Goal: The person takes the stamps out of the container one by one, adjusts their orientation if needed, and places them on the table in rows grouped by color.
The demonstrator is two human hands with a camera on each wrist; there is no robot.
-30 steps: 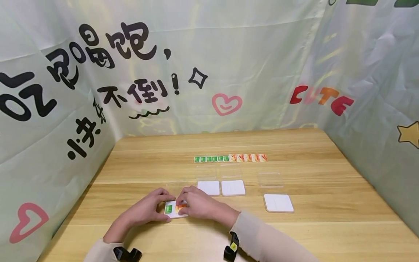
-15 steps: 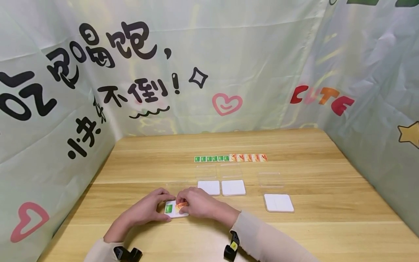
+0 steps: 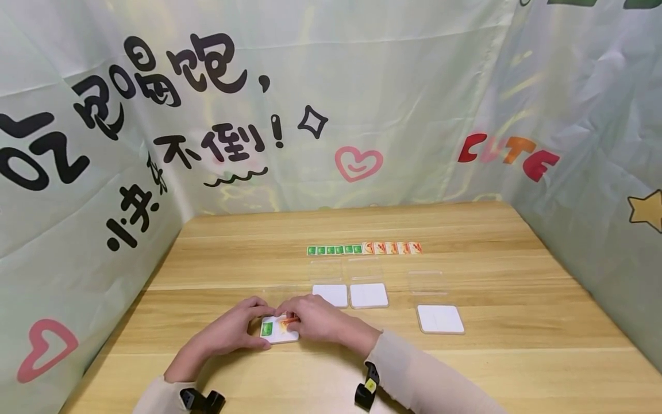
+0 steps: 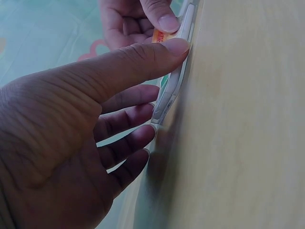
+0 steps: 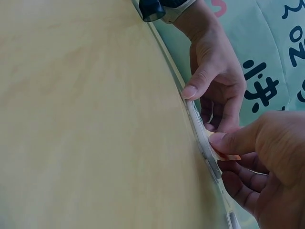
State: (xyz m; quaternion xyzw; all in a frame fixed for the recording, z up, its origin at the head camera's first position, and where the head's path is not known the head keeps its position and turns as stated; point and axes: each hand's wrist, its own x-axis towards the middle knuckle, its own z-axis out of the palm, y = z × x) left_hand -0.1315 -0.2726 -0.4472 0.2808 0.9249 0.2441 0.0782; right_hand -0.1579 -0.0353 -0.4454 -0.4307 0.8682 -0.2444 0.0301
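Observation:
In the head view, my left hand (image 3: 233, 329) holds a flat white case (image 3: 279, 338) on the table, thumb at its near edge and fingers at its far left side. A green picture piece (image 3: 266, 329) lies on the case's left part. My right hand (image 3: 323, 319) pinches a small orange picture card (image 3: 286, 325) over the right part of the case, covering some of it. Up close in the right wrist view, the right thumb and fingers have the orange card (image 5: 228, 156) between them, slightly tilted at the case surface. The left wrist view shows the left thumb on the case edge (image 4: 167, 100).
Two white cases (image 3: 330, 295) (image 3: 368, 295) lie side by side beyond the right hand, another white case (image 3: 441, 319) farther right. Behind them are clear lids (image 3: 428, 283). A row of green pieces (image 3: 335, 250) and orange cards (image 3: 391, 248) runs along the back. Fabric walls surround the table.
The right hand's fingertips have shifted slightly away from me with the orange card over the case. The left hand keeps its hold on the case.

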